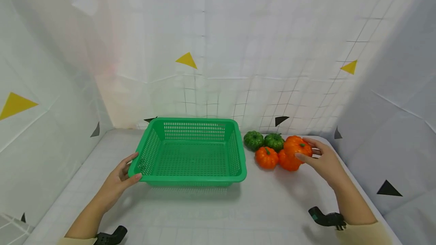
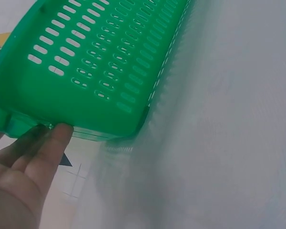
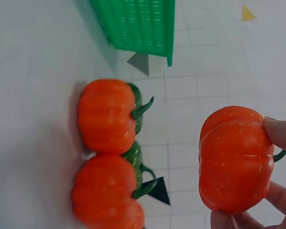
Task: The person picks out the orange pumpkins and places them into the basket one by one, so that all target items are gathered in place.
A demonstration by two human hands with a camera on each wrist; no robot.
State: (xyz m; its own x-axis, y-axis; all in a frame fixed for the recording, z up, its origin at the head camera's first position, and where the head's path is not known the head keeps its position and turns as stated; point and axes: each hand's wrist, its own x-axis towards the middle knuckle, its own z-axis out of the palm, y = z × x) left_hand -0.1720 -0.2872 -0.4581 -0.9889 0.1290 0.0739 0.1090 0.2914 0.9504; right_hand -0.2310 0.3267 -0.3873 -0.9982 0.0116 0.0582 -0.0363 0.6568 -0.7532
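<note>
My left hand [image 1: 114, 184] holds the front left corner of a green plastic basket [image 1: 190, 179], thumb at the front rim and fingers along the left side. In the left wrist view fingertips [image 2: 62, 131] press up under the rim of the slotted wall. My right hand [image 1: 325, 162] grips a small orange pumpkin [image 3: 236, 160] with a green stem, thumb on one side and fingers on the other. It is raised over the other pumpkins. Below it sit an orange pumpkin [image 1: 288, 162] and, to the left, another orange pumpkin [image 1: 267, 158].
Two green pumpkins, a left one [image 1: 253, 140] and a right one [image 1: 274, 141], stand behind the orange ones, right of the basket. Another orange pumpkin [image 3: 139, 217] is partly hidden. White sheeting [image 1: 218, 86] encloses the white table [image 1: 190, 218] at back and sides.
</note>
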